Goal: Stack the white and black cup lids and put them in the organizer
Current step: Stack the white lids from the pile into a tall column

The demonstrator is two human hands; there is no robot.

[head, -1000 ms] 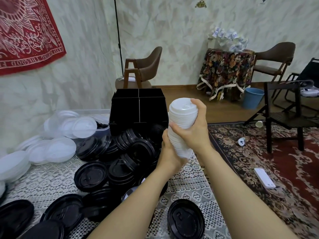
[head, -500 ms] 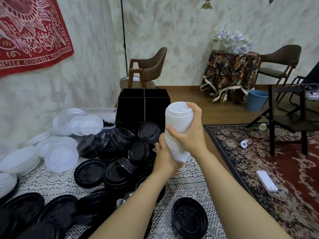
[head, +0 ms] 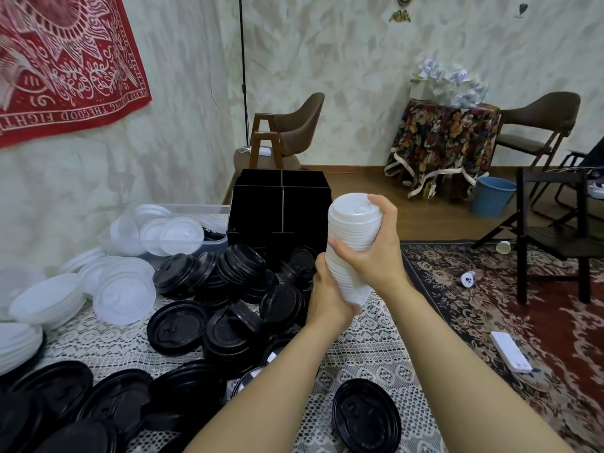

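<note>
Upright white lid stack (head: 353, 237), right hand (head: 376, 256) gripping top, left hand (head: 330, 295) cupping bottom

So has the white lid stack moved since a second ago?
No. The white lid stack stays level with the organizer's right front corner.

L hand (head: 328, 297) low, R hand (head: 380, 253) high, both curled round lid stack (head: 354, 223).
</note>
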